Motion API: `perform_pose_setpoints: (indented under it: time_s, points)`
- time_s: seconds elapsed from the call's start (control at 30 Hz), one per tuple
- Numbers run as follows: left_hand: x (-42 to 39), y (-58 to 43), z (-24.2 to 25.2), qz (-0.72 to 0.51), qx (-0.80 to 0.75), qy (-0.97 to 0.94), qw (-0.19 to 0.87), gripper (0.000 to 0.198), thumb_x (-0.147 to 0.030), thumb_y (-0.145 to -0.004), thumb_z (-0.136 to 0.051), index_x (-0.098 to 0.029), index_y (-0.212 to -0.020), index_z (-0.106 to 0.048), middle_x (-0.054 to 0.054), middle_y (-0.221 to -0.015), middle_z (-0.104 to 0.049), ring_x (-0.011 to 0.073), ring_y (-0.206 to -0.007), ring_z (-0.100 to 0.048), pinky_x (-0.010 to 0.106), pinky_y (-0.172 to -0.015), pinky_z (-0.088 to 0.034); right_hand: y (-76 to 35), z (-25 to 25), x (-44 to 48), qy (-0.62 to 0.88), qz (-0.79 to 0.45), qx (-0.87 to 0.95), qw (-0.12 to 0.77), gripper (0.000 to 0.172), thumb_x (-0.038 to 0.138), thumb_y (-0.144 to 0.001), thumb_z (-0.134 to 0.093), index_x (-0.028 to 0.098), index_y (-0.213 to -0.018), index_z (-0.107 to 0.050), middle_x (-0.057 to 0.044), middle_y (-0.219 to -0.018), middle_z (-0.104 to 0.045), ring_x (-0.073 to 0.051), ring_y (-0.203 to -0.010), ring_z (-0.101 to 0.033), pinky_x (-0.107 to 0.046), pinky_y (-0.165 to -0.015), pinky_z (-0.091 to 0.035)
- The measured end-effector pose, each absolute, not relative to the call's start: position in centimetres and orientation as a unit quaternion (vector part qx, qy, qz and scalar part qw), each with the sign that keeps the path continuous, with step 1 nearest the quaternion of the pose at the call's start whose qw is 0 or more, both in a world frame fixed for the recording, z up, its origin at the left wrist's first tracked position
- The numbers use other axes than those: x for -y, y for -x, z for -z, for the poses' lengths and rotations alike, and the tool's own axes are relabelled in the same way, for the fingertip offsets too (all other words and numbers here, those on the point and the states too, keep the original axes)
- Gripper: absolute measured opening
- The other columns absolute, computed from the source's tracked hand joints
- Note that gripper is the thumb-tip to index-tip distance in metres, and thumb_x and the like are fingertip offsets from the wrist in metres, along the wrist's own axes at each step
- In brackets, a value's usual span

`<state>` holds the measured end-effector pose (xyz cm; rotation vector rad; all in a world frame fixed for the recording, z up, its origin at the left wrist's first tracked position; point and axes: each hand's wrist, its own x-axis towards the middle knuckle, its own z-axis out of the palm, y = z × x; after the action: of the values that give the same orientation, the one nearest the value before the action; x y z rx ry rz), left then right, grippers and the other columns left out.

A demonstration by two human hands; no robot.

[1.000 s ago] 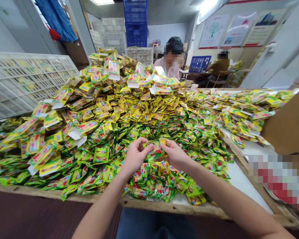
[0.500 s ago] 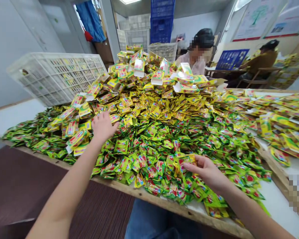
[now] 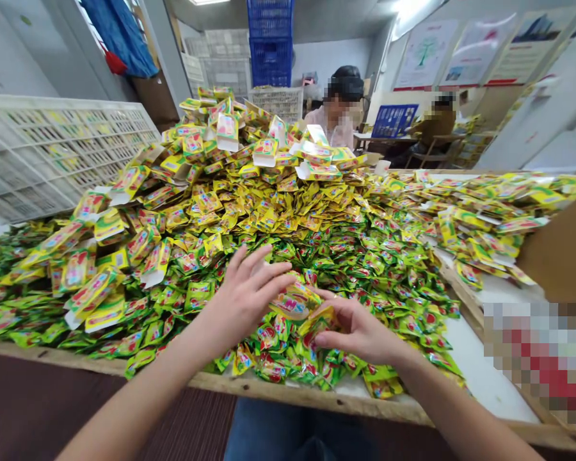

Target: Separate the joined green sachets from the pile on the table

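In the head view, your left hand (image 3: 249,291) is spreading its fingers beside a yellow carton (image 3: 294,302); the thumb is hiding, so I cannot tell whether that grip is pinching. Your right hand (image 3: 362,330) is pinching a packet (image 3: 313,326) at its right side, probably leaving its left end free. Both items are sitting between your hands, likely for easy reach, above green sachets (image 3: 393,269) covering the desk (image 3: 475,365).

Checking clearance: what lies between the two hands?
Head view: a yellow box and a yellow-green packet lie between the left hand and the right hand, above green packets.
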<state>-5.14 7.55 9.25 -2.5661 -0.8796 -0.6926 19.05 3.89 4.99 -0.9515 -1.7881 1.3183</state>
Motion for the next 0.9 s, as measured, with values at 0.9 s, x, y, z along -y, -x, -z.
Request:
perform_pose_setpoints:
  time_s: [0.9]
  points:
    - [-6.1, -3.3, -1.9, 0.431, 0.450, 0.778, -0.082, 0.040, -0.035, -0.067, -0.064, -0.022, -0.100, -0.047, 0.003, -0.086, -0.062, 0.0214, -0.077, -0.063, 0.031, -0.067, -0.050, -20.7, -6.9, -0.9, 0.458, 0.057, 0.605, 0.649, 0.034, 0.009, -0.077, -0.065, 0.027, -0.106, -0.063, -0.005, -0.092, -0.064, -0.019, -0.083, -0.064, -0.033, -0.072, -0.056]
